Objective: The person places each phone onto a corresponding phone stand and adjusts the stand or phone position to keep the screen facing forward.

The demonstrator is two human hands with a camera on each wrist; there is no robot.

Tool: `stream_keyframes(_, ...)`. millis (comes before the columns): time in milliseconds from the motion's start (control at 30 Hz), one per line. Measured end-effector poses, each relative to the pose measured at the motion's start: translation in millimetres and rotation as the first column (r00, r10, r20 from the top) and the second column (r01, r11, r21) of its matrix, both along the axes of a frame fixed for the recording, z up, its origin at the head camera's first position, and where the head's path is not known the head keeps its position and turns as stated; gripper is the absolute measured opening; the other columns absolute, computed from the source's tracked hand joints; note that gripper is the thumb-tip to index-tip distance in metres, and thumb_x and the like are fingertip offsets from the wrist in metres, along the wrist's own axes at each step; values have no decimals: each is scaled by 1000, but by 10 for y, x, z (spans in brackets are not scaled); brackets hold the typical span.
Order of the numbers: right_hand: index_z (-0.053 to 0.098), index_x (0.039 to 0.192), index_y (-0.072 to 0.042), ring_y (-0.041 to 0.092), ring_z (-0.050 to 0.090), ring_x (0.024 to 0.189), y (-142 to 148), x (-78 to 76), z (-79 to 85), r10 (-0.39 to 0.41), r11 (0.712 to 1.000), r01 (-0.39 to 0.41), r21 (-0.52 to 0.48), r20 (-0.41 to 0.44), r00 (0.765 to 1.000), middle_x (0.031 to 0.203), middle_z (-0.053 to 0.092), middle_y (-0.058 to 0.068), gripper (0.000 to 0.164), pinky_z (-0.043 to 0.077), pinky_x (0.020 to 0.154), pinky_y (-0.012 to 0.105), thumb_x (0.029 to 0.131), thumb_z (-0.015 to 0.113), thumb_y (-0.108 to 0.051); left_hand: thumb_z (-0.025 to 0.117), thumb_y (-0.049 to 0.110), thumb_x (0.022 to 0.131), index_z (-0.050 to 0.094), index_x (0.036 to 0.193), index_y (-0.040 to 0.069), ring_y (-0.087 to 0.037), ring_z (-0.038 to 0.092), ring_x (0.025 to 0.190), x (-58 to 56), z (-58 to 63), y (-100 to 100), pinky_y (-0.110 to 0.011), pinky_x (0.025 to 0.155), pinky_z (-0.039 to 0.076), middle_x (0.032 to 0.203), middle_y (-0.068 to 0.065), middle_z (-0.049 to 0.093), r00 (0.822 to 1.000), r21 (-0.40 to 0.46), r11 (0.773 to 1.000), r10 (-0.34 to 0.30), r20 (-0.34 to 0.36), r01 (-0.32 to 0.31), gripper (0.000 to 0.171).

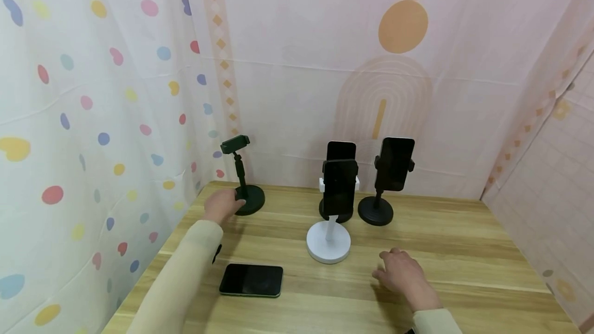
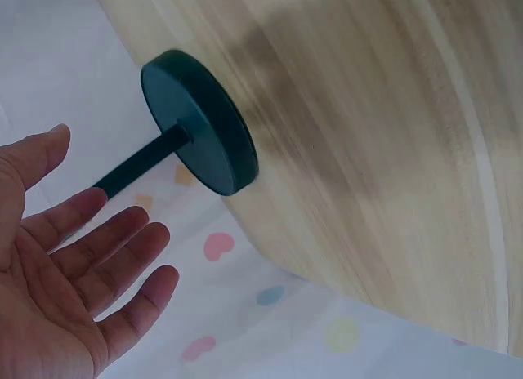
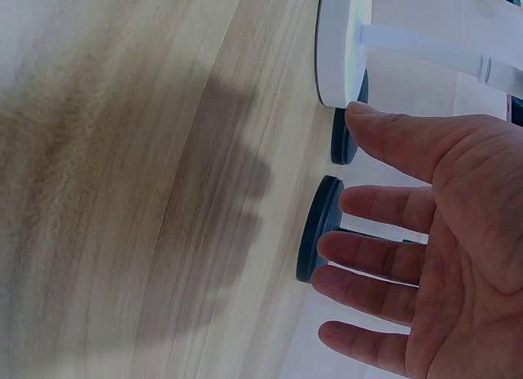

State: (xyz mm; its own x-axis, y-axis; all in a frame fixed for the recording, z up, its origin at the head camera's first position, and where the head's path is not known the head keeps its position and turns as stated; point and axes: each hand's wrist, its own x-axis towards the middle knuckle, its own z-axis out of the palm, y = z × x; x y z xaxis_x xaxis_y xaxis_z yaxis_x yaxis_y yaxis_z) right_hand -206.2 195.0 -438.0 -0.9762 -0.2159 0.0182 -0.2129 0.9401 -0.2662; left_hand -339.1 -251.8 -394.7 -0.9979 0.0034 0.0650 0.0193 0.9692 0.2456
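Note:
At the table's back left stands a dark green phone stand (image 1: 240, 171) with a round base and an unoccupied clamp on top. Beside its base is my left hand (image 1: 221, 205); the left wrist view shows the fingers spread and loosely bent near the stem (image 2: 143, 162), with nothing gripped. My right hand (image 1: 402, 274) hovers over the right front of the table, fingers relaxed and holding nothing. Nearest to it is a white phone stand (image 1: 328, 244) carrying a dark phone (image 1: 340, 187). Another phone (image 1: 251, 280) lies face up on the table, right of my left forearm.
Behind the white stand is a black stand (image 1: 343, 218) with a phone (image 1: 341, 150), partly hidden. To its right another black stand (image 1: 376, 211) bears a phone (image 1: 395, 164). A patterned curtain (image 1: 287, 66) hangs behind the wooden table (image 1: 464, 251), and a dotted one (image 1: 93, 169) hangs left.

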Motion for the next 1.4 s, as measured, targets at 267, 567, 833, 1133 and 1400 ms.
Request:
stream_keyframes(267,67,116,2,42,61,99,-21,3,-11,-8,1000,8,19,20,1000,110,62,23,44,50,82,56,86,77,-28,62,34,97,65,99,-5,-34,62,79,-105,78,-47,-47,66,50,89,-18,65,998,31,997,64,5,-64,38)
stream_keyframes(567,67,116,2,41,61,97,-15,24,-10,-10,1000,10,22,23,1000,108,62,22,45,51,81,55,85,78,-28,56,38,99,60,126,-7,-43,62,101,-314,196,-18,-56,82,50,118,-31,62,993,62,992,113,12,-114,53)
stream_keyframes(833,67,114,2,41,61,97,-5,35,-25,-10,1000,10,19,-3,1000,107,62,22,44,50,80,57,84,79,-28,58,37,99,63,113,-9,-41,64,96,-433,244,-52,-54,77,52,111,-29,64,990,82,987,142,-8,-141,48)
stream_keyframes(1133,67,114,3,42,61,98,22,42,-37,-26,999,26,22,-12,1000,107,62,22,44,50,81,57,84,79,-27,59,38,99,64,102,-5,-35,63,77,-524,211,-32,-47,62,51,91,-23,67,985,95,983,163,-51,-157,44)
stream_keyframes(1400,66,114,3,42,61,97,32,31,-39,-33,999,33,22,-11,999,107,62,22,45,50,81,57,84,79,-28,57,32,100,62,103,-6,-35,63,79,-596,286,-9,-46,63,50,91,-21,66,981,157,972,186,-64,-174,39)
